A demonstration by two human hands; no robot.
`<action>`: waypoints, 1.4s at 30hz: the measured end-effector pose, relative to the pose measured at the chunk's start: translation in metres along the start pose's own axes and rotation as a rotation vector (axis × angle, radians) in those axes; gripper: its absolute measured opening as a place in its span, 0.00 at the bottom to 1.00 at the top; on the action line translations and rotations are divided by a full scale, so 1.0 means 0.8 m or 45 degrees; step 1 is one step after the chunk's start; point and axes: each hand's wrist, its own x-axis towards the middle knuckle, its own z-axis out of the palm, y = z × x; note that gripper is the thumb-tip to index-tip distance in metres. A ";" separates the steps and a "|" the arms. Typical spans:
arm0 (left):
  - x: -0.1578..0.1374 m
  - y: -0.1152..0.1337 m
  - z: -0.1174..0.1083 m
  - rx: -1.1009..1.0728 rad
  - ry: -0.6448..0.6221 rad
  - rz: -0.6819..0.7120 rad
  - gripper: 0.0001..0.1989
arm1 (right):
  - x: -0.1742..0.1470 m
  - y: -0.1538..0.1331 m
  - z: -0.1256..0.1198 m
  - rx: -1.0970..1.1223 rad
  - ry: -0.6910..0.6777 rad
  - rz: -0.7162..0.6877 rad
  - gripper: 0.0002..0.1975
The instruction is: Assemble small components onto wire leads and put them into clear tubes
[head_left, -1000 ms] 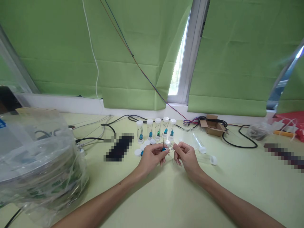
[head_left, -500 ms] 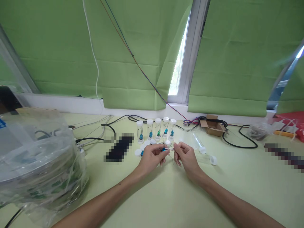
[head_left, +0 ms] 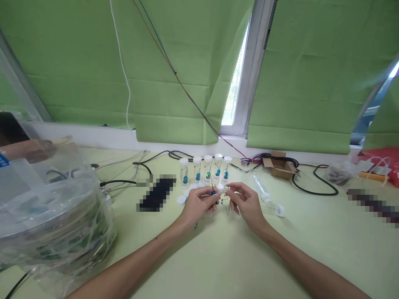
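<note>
Tabletop: pale, I see it on both sides, near and far
Bagged reel: wrapped in clear plastic, near left
Left hand: I see thumb and forefinger pinching the blue part
Right hand: thumb and forefinger close together at a thin wire; I cannot tell whether they grip it
Standing tubes: five in a row, far side of the hands
Lying tubes: two, right of the right hand
Blue part: in the left fingertips, a dark lead rising from it
</note>
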 end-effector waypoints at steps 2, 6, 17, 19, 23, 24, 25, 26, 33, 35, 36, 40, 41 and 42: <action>0.000 0.000 0.000 -0.012 -0.004 -0.012 0.14 | 0.000 0.001 0.000 -0.006 -0.002 -0.011 0.13; 0.000 0.002 0.000 -0.029 -0.026 -0.032 0.14 | 0.000 0.004 -0.001 -0.025 0.008 -0.035 0.11; -0.001 -0.002 -0.002 -0.069 -0.108 -0.044 0.15 | 0.002 0.008 -0.007 -0.028 -0.032 -0.056 0.12; -0.001 -0.002 -0.002 -0.067 -0.116 -0.038 0.14 | 0.003 0.008 -0.007 -0.027 -0.039 -0.052 0.12; -0.001 0.000 0.000 -0.068 -0.088 -0.051 0.15 | 0.003 0.009 -0.008 -0.020 -0.038 -0.043 0.12; -0.001 0.000 0.001 -0.063 -0.082 -0.051 0.15 | 0.003 0.009 -0.009 -0.017 -0.040 -0.040 0.12; -0.001 0.001 0.001 -0.058 -0.081 -0.049 0.15 | 0.002 0.010 -0.009 -0.015 -0.042 -0.037 0.12; -0.001 0.001 0.001 -0.051 -0.083 -0.043 0.15 | 0.002 0.010 -0.009 -0.015 -0.042 -0.034 0.12; 0.000 -0.003 0.000 0.021 -0.076 0.006 0.15 | 0.002 0.010 -0.006 -0.051 -0.019 0.009 0.17; 0.001 -0.006 0.000 0.047 -0.071 0.018 0.15 | 0.002 0.009 -0.005 -0.048 -0.016 0.033 0.18; 0.001 -0.008 -0.001 0.061 -0.067 0.023 0.15 | 0.001 0.009 -0.005 -0.045 -0.016 0.039 0.18; 0.002 -0.012 -0.003 0.122 -0.053 0.040 0.15 | 0.001 0.008 -0.003 -0.046 -0.021 0.049 0.19; 0.002 -0.012 -0.003 0.135 -0.049 0.043 0.15 | 0.001 0.008 -0.002 -0.047 -0.025 0.055 0.19; 0.002 -0.012 -0.004 0.147 -0.044 0.048 0.15 | 0.000 0.008 -0.002 -0.048 -0.028 0.061 0.20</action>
